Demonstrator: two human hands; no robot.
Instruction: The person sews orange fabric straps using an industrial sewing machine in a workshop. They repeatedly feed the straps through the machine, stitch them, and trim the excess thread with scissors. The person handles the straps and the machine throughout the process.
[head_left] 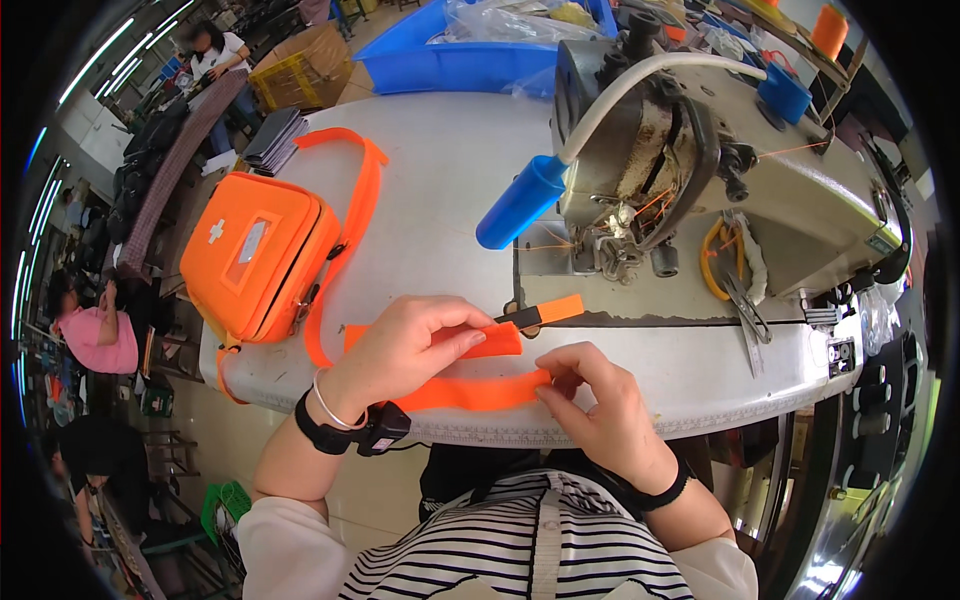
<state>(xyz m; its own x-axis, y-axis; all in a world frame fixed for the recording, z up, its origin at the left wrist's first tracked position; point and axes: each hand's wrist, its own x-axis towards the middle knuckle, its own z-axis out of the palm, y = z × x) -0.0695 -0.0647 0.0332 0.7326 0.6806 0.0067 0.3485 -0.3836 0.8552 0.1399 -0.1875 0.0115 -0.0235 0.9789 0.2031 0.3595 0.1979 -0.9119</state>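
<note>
Head view: the right hand (596,408) is pinching the tip of the lower strap (480,393); the left hand (420,340) is gripping the upper strap (499,342), just left of and beyond that pinch. The left wrist is hiding whether the straps are joining. The tab (553,309) is lying just beyond the left fingertips; the bag (262,260) is sitting farther left. Risks: a twist could be going unnoticed beneath the wrist; a loosening right pinch could be letting the strap slide over the nearby table edge (690,425); shifting strap could be displacing the loose-looking tab.
</note>
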